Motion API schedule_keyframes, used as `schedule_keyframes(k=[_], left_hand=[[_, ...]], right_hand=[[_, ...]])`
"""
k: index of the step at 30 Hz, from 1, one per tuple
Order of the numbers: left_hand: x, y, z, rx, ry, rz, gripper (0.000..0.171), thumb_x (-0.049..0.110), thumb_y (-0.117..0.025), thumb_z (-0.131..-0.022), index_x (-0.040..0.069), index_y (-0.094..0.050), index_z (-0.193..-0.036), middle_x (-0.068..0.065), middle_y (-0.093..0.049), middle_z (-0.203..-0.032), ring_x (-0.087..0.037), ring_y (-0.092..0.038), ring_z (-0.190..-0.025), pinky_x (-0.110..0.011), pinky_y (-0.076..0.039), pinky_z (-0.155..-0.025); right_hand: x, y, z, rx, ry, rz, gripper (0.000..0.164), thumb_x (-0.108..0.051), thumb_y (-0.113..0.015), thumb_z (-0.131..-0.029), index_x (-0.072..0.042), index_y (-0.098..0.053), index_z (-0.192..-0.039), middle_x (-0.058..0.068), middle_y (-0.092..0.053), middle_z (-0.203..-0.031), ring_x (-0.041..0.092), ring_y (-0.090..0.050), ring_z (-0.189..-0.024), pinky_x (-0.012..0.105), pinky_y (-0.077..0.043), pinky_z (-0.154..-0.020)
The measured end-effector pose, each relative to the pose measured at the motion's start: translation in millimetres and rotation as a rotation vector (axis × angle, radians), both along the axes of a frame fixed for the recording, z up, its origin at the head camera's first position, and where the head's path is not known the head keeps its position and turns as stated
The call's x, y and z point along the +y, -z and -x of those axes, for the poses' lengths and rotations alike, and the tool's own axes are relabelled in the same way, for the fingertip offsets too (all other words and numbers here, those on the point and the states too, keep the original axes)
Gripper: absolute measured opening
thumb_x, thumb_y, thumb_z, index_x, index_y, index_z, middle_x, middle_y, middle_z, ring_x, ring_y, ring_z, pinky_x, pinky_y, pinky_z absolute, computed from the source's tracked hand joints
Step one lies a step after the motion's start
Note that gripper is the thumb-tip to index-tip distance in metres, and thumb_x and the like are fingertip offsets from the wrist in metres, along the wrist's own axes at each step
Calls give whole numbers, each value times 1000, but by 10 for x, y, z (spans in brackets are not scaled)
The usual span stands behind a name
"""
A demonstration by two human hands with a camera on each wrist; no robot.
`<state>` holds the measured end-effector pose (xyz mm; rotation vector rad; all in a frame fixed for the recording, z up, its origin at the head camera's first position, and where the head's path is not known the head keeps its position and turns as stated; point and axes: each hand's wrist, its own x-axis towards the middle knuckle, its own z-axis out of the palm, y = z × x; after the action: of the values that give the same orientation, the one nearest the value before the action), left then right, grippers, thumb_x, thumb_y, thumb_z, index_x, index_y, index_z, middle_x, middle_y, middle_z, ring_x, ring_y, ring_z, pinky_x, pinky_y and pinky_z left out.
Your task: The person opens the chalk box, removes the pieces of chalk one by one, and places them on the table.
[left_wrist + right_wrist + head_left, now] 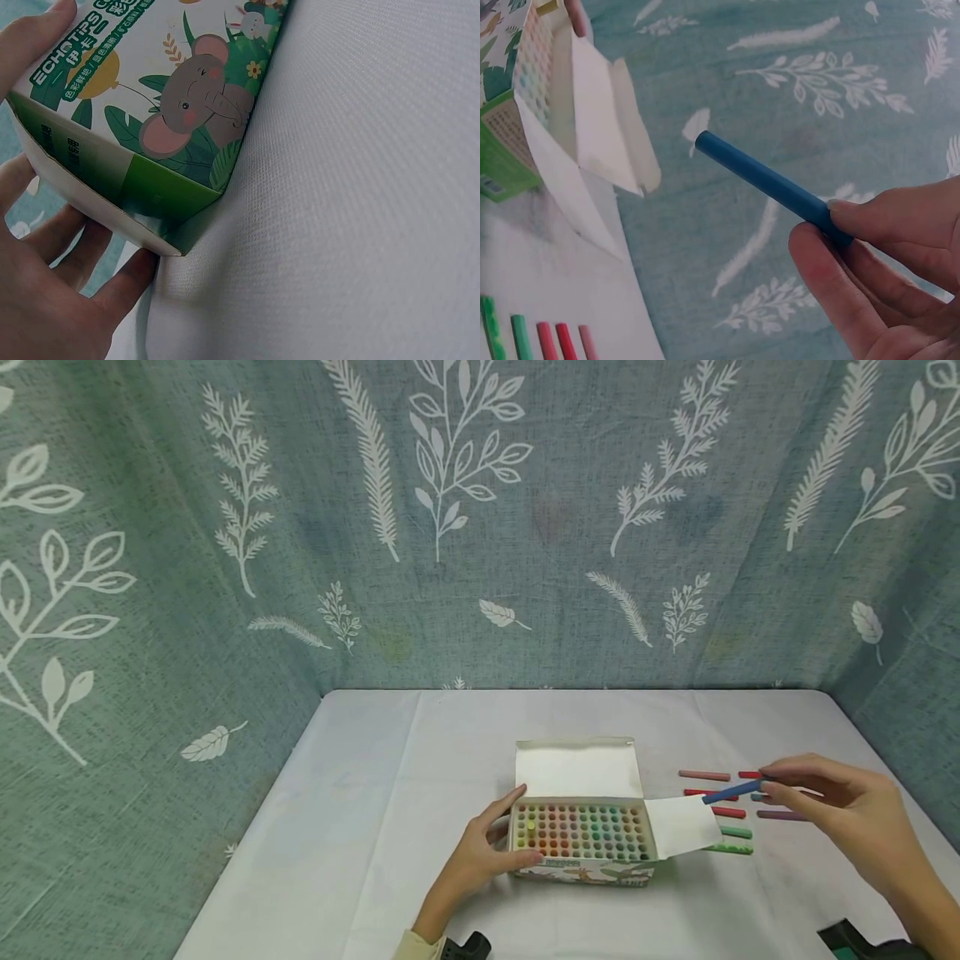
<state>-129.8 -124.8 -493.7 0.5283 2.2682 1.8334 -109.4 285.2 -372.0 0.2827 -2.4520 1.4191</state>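
Note:
My right hand pinches a blue chalk stick by one end between thumb and fingers. The stick's free end points left, above the box's side flap; the right wrist view shows the chalk whole. With its lid raised, a printed cardboard box stands on the table, filled by a tray of round holes. One yellow-green stick pokes up from a hole at the left. My left hand grips the box's left end, its thumb on the front; in the left wrist view, fingers lie behind the open end flap.
Several loose chalk sticks lie to the right of the box, among them a pink one, a red one, a green one and a purple one. A leaf-patterned curtain surrounds the white table.

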Motion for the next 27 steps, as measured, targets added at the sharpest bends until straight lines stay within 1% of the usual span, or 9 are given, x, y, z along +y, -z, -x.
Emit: schedule_keyframes(k=[4,6,10,13,15,20,22,27], left_hand=[[-3,-9,-9,-8,-7,3,84,27,-79,-78,35,-32,-147,-2,-30,-150,-38,-39,-129,-47,-39,-104],[-2,-15,-9,-7,-6,2,84,27,-79,-78,35,-32,-147,-2,-30,-150,-38,-39,-130,-48,-38,-104],[2,-19,-6,-11,-7,0,84,27,-79,-78,35,-32,-148,-1,-30,-150,-37,-39,-130,-47,-38,-104],[5,-14,-4,-11,-9,1,84,28,-80,-78,35,-33,-147,-1,-30,-150,-36,-38,-131,-47,-38,-104],[4,-10,-1,-6,-9,1,84,28,-80,-78,35,-33,-147,0,-30,-150,-36,-37,-131,-47,-38,-105],[4,-13,-4,1,-10,1,84,27,-80,-78,35,-33,-147,0,-30,-151,-35,-37,-132,-47,-38,-105],[6,-14,-6,2,-11,3,84,27,-80,-78,35,-33,-147,0,-30,-150,-35,-37,-132,-47,-38,-105],[5,-8,-8,3,-12,7,84,28,-80,-78,35,-33,-147,-1,-30,-150,-36,-37,-132,-48,-38,-104]], right_hand=[[77,79,0,-14,20,11,21,0,-69,-85,4,-66,-105,5,-66,-97,7,-66,-79,22,-56,-65],[115,118,-1,-8,25,5,22,1,-68,-85,6,-65,-106,1,-66,-96,7,-66,-79,22,-56,-64],[201,202,-1,-11,64,-24,22,1,-67,-86,7,-65,-107,-9,-66,-96,3,-63,-81,14,-54,-65],[272,265,-14,-45,105,-37,23,-4,-66,-88,6,-65,-109,-13,-64,-96,0,-60,-82,10,-51,-67],[320,304,-20,-92,130,-29,24,-9,-66,-89,4,-65,-110,-17,-63,-96,-2,-61,-81,8,-50,-67],[425,404,-18,-177,137,26,24,-10,-65,-91,2,-63,-112,-16,-64,-92,4,-67,-75,7,-49,-66],[463,449,-14,-176,124,50,23,-7,-63,-91,3,-63,-111,-12,-66,-92,7,-68,-75,8,-50,-67],[561,550,3,-147,95,96,19,-2,-62,-91,3,-64,-109,-8,-68,-90,9,-69,-75,14,-53,-67]])
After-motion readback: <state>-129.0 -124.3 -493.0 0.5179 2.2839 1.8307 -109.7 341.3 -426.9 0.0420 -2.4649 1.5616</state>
